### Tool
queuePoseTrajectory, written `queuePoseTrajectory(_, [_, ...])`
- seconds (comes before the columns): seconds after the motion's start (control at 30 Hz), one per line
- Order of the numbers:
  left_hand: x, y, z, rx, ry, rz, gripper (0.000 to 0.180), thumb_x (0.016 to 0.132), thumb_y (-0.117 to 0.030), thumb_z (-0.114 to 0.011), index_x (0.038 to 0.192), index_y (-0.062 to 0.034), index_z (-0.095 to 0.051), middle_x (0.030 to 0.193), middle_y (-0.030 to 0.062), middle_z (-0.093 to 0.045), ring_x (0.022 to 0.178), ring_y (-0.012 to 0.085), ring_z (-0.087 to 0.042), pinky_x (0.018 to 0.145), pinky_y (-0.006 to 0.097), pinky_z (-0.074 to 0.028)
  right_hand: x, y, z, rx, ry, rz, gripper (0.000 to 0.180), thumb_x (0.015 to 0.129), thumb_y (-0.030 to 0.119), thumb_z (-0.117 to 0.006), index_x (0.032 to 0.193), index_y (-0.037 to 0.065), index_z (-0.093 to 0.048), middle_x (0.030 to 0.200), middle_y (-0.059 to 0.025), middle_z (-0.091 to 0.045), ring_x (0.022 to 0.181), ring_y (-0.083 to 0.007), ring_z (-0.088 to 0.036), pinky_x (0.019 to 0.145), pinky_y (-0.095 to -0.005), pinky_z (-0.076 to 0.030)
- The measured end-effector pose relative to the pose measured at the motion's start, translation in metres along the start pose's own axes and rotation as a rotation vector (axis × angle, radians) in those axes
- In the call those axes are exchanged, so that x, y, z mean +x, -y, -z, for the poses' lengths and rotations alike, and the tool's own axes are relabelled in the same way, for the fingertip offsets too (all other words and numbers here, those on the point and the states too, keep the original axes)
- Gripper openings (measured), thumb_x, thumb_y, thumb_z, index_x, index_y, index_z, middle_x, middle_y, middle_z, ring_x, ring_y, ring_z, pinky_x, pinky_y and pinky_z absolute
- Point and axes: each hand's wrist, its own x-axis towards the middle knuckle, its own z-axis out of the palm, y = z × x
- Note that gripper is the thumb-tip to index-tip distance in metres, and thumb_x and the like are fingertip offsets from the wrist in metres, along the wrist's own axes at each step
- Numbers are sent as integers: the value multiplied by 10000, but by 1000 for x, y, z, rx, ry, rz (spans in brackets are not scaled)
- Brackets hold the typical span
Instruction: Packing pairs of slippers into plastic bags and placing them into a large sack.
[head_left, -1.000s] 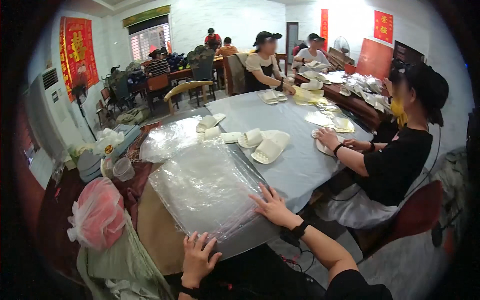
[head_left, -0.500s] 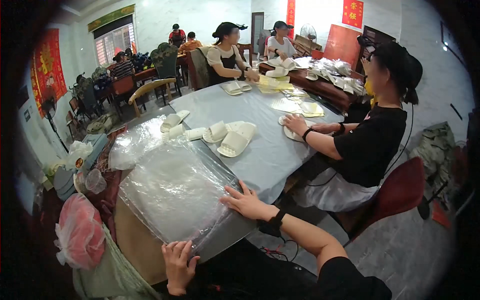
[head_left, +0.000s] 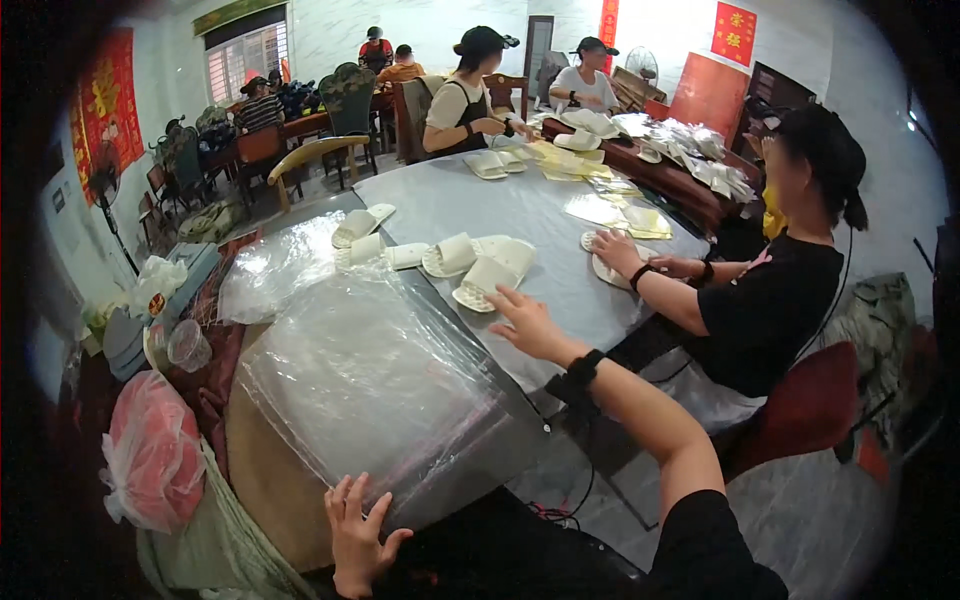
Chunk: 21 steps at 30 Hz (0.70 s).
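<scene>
A stack of clear plastic bags point(head_left: 350, 370) lies flat on the near end of the table. My left hand point(head_left: 362, 535) is at the bags' near edge with its fingers spread, holding nothing. My right hand point(head_left: 530, 325) reaches forward past the bags, fingers apart. Its fingertips are at the near end of a cream slipper point(head_left: 485, 283); whether they touch it I cannot tell. Several more cream slippers point(head_left: 355, 228) sit in a row beyond the bags.
A co-worker point(head_left: 775, 265) at the right presses hands on another slipper. Farther off, another person point(head_left: 460, 110) sits by yellow sheets point(head_left: 565, 158). A red-filled bag point(head_left: 155, 450) stands at the left. A heap of packaged items point(head_left: 690, 150) covers a wooden bench.
My right hand has lifted off the bags and moved forward to the nearest slipper. My left hand stays at the bags' near edge, its fingers more spread. The view has shifted slightly.
</scene>
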Motion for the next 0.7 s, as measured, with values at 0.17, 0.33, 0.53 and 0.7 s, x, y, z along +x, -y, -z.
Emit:
queuePoseTrajectory(0.17, [4,3,-1,7,31,-35,581,870,-589,-684,1169,-92,-706,1420,205,-516,1345,475,-418,1100,664,-296,53,-30,-6,-107,-17,-63,586,975,375,-636,1509,206,-466,1556,-152,-428,1345,-394,-464,1051,-590,-363])
queuePoseTrajectory(0.33, [9,-7,16,-40,45,-31,518,904,-404,-704,1285,-56,-663,1463,194,-521,1404,447,-396,1163,618,-258,104,-46,-9,-233,-7,-256,611,936,448,-661,1477,203,-519,1445,-126,-528,1324,-368,-453,1048,-612,-353])
queuePoseTrajectory(0.53, [9,-4,17,-99,49,-31,525,895,-432,-704,1268,-63,-671,1445,190,-531,1380,450,-415,1144,625,-273,140,-68,-21,-155,29,-416,529,979,409,-592,1436,144,-561,1354,-182,-540,1275,-393,-518,1030,-576,-423])
queuePoseTrajectory(0.7, [9,-5,16,-108,30,-29,530,906,-463,-684,1255,-63,-676,1434,187,-537,1376,444,-420,1139,627,-276,156,-87,-37,-29,46,-224,428,974,318,-579,1321,73,-633,1221,-222,-631,1154,-414,-599,977,-474,-487])
